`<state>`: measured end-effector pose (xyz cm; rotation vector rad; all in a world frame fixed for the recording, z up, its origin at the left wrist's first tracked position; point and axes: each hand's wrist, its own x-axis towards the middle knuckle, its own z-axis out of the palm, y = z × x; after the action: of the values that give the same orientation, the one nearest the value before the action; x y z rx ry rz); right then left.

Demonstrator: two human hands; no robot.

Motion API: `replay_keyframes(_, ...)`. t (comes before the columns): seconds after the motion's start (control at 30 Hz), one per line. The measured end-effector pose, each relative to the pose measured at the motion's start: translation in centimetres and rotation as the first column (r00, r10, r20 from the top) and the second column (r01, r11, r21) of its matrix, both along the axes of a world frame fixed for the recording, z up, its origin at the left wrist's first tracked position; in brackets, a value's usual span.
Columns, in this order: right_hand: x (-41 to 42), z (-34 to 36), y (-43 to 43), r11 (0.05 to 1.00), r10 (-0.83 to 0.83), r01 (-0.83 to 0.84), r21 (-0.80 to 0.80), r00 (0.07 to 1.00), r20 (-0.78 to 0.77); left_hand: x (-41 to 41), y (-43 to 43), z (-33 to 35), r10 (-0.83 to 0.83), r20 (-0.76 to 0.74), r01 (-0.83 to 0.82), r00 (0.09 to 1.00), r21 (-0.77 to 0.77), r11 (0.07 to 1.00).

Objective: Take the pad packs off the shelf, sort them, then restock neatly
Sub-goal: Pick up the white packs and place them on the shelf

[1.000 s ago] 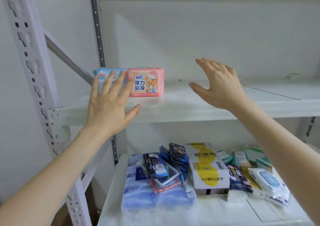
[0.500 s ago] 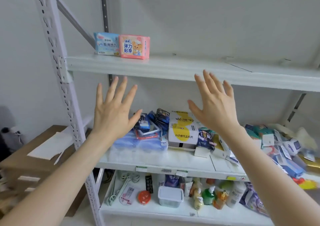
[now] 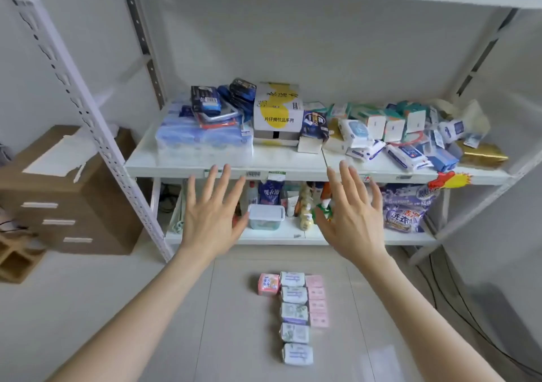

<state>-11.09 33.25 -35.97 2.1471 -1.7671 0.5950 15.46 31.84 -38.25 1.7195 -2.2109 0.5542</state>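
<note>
Through the head camera we see our left hand [image 3: 211,220] and right hand [image 3: 353,223] raised before the shelf [image 3: 293,160], fingers [image 3: 223,185] spread and released — nothing held. The pad packs [image 3: 294,312] lie on the floor [image 3: 88,293] between our forearms: a column of white packs, pink ones touching its right side, one pink pack at its upper left.

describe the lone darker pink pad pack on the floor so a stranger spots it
On the floor before the white shelving unit lie a white column and a pale pink column of pad packs. At the end nearest the shelves, left of the white one, sits the darker pink pad pack. It stands alone, a deeper coral than its neighbours.
</note>
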Motion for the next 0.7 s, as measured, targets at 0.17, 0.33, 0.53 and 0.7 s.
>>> replay_keyframes(0.17, -2.0, -9.7, 5.0, 0.977, -0.023, 0.023, 0.211, 1.0, 0.001, -1.4, 3.7, -9.6, -0.015, 0.038, 0.007, 0.999, 0.207, 0.978)
replay_keyframes(0.33, -3.8, -19.0, 7.8, 0.893, -0.077, 0.061, 0.447, 0.997, 0.018, -2.6, 5.3, -17.7, 0.02, 0.051, -0.039, 0.999, 0.408, 0.912)
replay_keyframes(0.53, -5.6, -27.8, 8.5, 0.817, -0.105, 0.067, 0.572, 0.994, 0.035, -3.0, 4.9, -24.9, 0.075, 0.11, -0.123, 0.991, 0.531, 0.839)
replay_keyframes(0.7, -6.5, -34.5, 8.9, 0.761, -0.163, 0.096, 0.641, 0.985, 0.047, -3.4, 4.9, -30.8, 0.049, 0.062, -0.077, 0.997, 0.597, 0.798)
